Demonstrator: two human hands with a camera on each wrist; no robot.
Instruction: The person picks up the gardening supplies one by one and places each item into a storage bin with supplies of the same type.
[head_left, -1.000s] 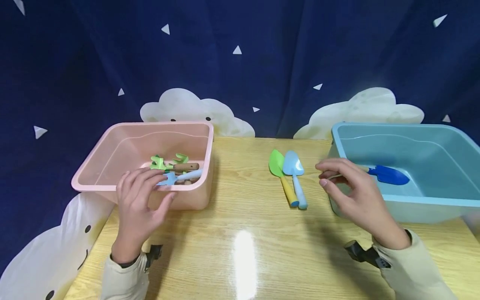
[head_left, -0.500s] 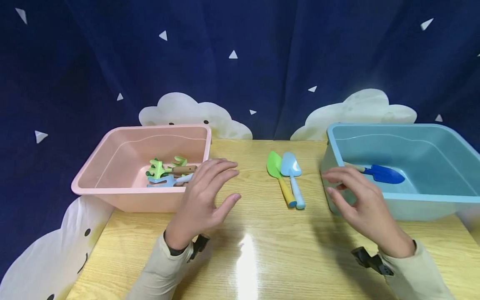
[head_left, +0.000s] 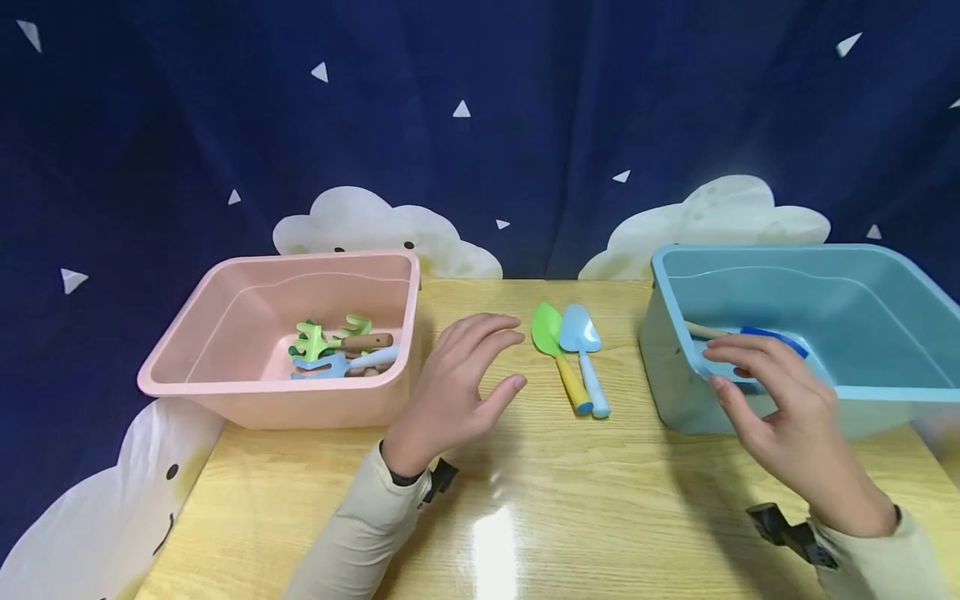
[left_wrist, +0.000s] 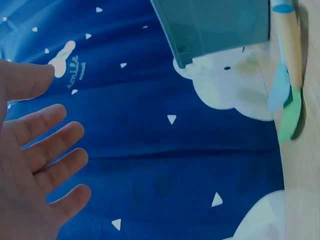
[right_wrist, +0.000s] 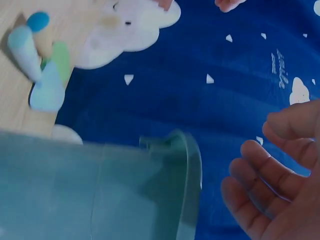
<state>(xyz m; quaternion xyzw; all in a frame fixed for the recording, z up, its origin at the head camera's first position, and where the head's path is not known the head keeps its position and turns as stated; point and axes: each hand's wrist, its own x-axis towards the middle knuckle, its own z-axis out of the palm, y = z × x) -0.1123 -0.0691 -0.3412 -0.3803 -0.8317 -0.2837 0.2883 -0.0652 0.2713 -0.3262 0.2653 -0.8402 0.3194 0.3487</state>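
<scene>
Nearest, the left hand (head_left: pixel 457 379) hovers with fingers spread, holding nothing, just beside the green trowel (head_left: pixel 555 350) and pale blue trowel (head_left: pixel 587 354) lying together on the table (head_left: pixel 525 500). Farther right, the right hand (head_left: pixel 787 408), fingers loosely parted and empty, hangs over the blue tub's (head_left: pixel 885 392) near rim.

Both hands raised, empty — L hand (head_left: pixel 457 383) with fingers spread and straight, R hand (head_left: pixel 780 408) with fingers loosely bent.
</scene>
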